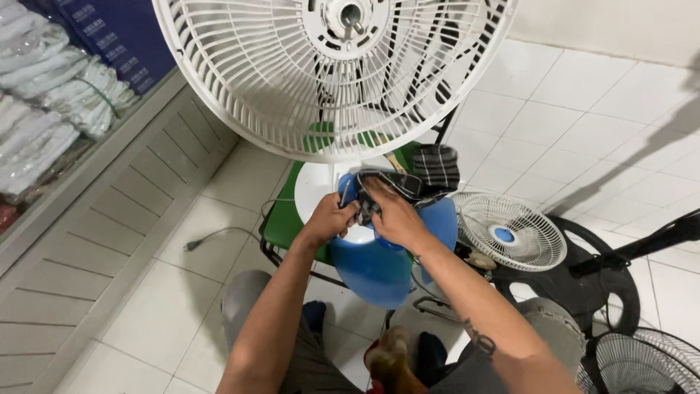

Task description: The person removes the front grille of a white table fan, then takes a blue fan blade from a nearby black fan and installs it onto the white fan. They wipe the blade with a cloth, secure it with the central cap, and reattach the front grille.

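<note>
White floor tiles (554, 124) are seen beneath. At 6 o'clock of the fan guard (328, 73), a blue fan blade (375, 266) is gripped by the left hand (332, 219); a dark cloth (430, 171) is pressed on by the right hand (394, 215). Blade judged light, stiff, slippery; best held at the hub.

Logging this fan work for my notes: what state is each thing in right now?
Blue fan blade: off the fan, held over the lap.
Dark checked cloth: pressed on the blade.
Left hand: grip on blade.
Right hand: grip on cloth.
White rear grille: bare, bladeless.
Front grille: detached, lying flat.
</note>
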